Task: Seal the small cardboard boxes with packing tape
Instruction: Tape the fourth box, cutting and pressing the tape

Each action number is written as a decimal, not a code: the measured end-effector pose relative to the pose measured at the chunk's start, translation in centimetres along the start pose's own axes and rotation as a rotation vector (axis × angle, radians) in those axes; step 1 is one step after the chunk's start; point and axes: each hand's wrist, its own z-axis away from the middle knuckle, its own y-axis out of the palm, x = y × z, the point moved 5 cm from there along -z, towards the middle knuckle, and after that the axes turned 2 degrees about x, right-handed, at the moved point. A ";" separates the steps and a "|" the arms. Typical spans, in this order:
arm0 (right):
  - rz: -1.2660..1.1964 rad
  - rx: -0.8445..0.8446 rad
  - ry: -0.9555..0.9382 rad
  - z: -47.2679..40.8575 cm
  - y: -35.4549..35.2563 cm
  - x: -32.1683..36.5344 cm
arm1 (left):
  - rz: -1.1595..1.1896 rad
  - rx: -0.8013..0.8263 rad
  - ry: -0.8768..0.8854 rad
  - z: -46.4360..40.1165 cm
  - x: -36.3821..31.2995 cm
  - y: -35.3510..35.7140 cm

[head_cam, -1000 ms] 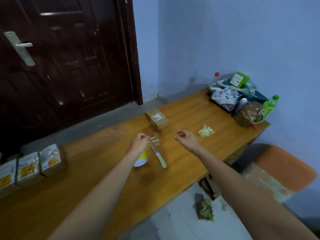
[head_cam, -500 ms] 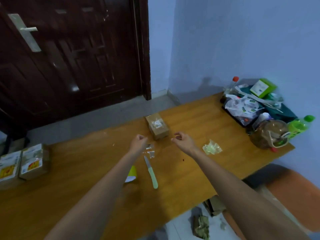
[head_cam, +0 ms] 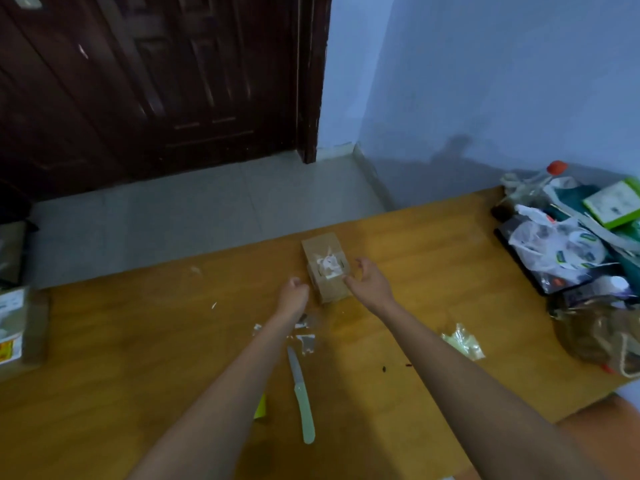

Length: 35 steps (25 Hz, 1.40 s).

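Two bare hands are out over the wooden table [head_cam: 138, 358], either side of one small cardboard box [head_cam: 325, 268] that sits near the table's far edge, its long axis running away from the person and angled a bit to the left. It has a white label [head_cam: 329, 266] on top under shiny clear tape. The right hand [head_cam: 369, 280] is at the box's right side, fingers loosely spread and curved, thumb tip at the near right corner of the lid; can't tell if it's actually touching. The left hand [head_cam: 293, 295] is just beside the box's left side, fingers curled into a loose fist; can't tell if it's pinching anything. Scraps of clear tape [head_cam: 306, 341] lie just behind that wrist, with a pale-handled knife [head_cam: 301, 396] pointing blade-first toward the box. A crumpled bit of plastic [head_cam: 462, 341] sits off to the right. Far right there's a dark tray [head_cam: 512, 247] holding plastic bags, a green-edged carton [head_cam: 611, 202] and a red-capped bottle [head_cam: 556, 168].
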 end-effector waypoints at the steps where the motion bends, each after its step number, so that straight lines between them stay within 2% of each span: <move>1: -0.001 0.015 0.013 -0.8 0.4 -0.2 | 0.007 -0.009 -0.010 -0.4 -0.2 0.3; 6: -0.077 0.067 -0.051 -2.8 2.0 -0.3 | 0.045 -0.024 0.017 -0.9 -1.2 2.3; 10: -0.147 0.002 -0.126 -1.8 1.7 -0.3 | 0.167 -0.135 0.063 0.7 -1.1 1.9; 14: -0.279 0.031 -0.192 1.2 2.0 1.2 | 0.248 -0.270 0.093 3.6 0.1 -0.2; 21: -0.372 0.136 -0.320 6.5 5.1 6.4 | 0.440 -0.388 0.138 8.9 4.1 -7.3; 25: -0.291 0.195 -0.367 9.9 8.7 8.4 | 0.516 -0.405 0.144 11.3 8.3 -12.6; 28: -0.192 0.208 -0.323 11.6 11.8 7.4 | 0.529 -0.415 0.092 12.2 12.5 -16.6; 32: -0.104 0.189 -0.285 14.6 15.3 6.7 | 0.495 -0.361 0.037 13.1 17.8 -20.5; 35: 0.072 0.292 -0.301 16.2 17.5 6.9 | 0.380 -0.316 0.002 13.5 20.2 -22.0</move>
